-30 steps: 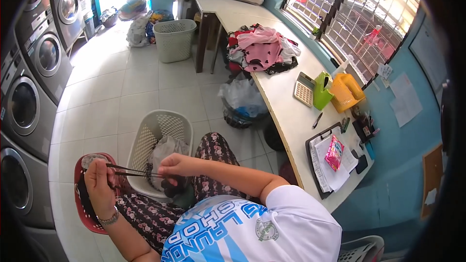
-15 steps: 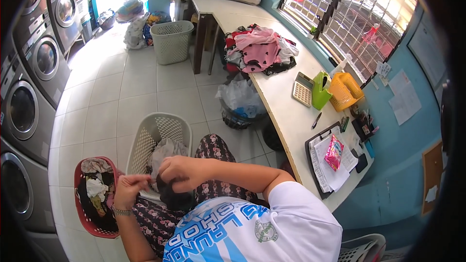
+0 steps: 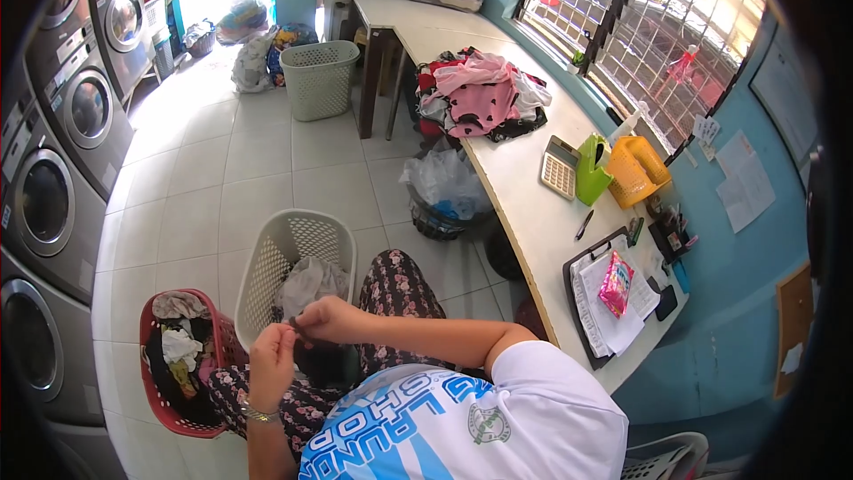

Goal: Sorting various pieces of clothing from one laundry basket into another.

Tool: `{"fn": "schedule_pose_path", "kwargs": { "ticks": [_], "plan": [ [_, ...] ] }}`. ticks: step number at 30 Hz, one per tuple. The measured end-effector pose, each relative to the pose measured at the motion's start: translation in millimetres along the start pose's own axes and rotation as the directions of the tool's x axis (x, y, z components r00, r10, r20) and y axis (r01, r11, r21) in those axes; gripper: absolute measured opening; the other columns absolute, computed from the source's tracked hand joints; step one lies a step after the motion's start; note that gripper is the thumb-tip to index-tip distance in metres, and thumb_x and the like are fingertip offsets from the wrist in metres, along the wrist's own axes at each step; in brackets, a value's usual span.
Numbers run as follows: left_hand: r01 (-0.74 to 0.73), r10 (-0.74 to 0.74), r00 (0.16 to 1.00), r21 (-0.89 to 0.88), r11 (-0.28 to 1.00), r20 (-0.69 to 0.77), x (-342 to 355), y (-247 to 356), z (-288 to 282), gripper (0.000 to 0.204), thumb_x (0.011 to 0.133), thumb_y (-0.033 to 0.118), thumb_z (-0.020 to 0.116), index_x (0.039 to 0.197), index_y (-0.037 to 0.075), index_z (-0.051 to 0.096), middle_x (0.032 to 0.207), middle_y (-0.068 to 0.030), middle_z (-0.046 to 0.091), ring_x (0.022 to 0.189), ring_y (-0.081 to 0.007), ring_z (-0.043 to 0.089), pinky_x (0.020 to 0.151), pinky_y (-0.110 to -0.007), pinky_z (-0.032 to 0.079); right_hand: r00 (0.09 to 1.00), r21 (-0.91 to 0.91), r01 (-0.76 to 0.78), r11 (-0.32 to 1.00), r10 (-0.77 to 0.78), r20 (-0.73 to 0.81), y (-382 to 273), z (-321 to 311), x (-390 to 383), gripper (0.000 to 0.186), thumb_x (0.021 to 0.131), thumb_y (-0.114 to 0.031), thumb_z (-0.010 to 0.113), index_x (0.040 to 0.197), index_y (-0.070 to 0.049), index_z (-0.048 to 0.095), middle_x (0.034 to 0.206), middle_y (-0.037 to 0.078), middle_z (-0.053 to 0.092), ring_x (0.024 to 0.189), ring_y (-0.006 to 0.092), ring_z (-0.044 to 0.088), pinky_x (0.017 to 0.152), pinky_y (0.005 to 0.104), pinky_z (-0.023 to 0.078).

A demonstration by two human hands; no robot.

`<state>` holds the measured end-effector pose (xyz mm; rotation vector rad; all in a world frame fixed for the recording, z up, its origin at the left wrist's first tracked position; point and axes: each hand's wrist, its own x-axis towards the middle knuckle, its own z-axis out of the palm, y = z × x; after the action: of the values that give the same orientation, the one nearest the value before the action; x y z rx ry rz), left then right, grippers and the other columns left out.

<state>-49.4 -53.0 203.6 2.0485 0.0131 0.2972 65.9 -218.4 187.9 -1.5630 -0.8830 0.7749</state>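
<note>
Above my lap, a dark piece of clothing [image 3: 327, 363] hangs from my fingers. My left hand [image 3: 272, 357] pinches its edge, fingers pressed together. Close beside it, my right hand [image 3: 332, 320] is closed on the same cloth, the two hands nearly touching. Beyond them on the floor is a pale grey-green laundry basket [image 3: 252, 280] with grey cloth [image 3: 313, 283] inside. To my left stands a red laundry basket [image 3: 153, 391] holding dark, white and yellowish clothes [image 3: 180, 347]. The exact kind of dark garment cannot be made out.
A white table [image 3: 524, 200] runs along my right, bearing a pile of clothes [image 3: 484, 93], a calculator [image 3: 559, 167] and a clipboard with papers [image 3: 586, 280]. Washing machines [image 3: 44, 200] line the left side. Under the table sits a dark basket [image 3: 435, 213] with plastic bags.
My left hand has come up and right, nearer my right hand, and now pinches the cloth's edge. My right hand has lifted from its bent-over grip. The view has shifted slightly.
</note>
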Motion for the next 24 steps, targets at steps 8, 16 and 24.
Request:
{"fn": "schedule_pose_path", "kwargs": {
  "ticks": [8,16,24],
  "plan": [
    [0.202,-0.290,0.955,-0.568,0.798,-0.067,-6.7,-6.2,22.7,0.024,0.104,0.026,0.042,0.105,0.006,0.055,0.072,-0.0004,0.058,0.058,-0.0034,0.049,0.049,-0.018,0.037,0.839,-0.368,0.429,0.825,-0.515,-0.177,-14.7,10.0,10.6,0.010,0.074,-0.001,0.063,0.083,0.003,0.060,0.091,0.015,0.053,0.084,0.0333,0.056,0.073,0.0394,0.047],
    [0.167,-0.166,0.985,-0.580,0.798,0.056,-16.2,-8.3,13.9,0.027,0.104,0.031,0.044,0.100,0.007,0.056,0.070,0.0016,0.056,0.053,-0.0026,0.043,0.048,-0.018,0.035,0.907,-0.483,0.386,0.786,-0.418,0.045,-52.7,-10.4,12.4,0.013,0.078,-0.014,0.061,0.078,-0.002,0.056,0.090,0.011,0.052,0.084,0.0268,0.055,0.073,0.0335,0.045],
    [0.091,-0.161,0.977,-0.408,0.908,-0.140,-13.1,2.9,4.8,0.023,0.103,0.021,0.045,0.094,0.004,0.056,0.070,0.0021,0.052,0.061,-0.0050,0.045,0.055,-0.021,0.038,0.988,0.689,-0.132,0.712,0.036,0.152,-41.8,0.5,8.8,0.008,0.094,-0.017,0.062,0.094,-0.009,0.059,0.086,-0.001,0.060,0.085,0.0070,0.056,0.080,0.0231,0.045]
  ]
}}
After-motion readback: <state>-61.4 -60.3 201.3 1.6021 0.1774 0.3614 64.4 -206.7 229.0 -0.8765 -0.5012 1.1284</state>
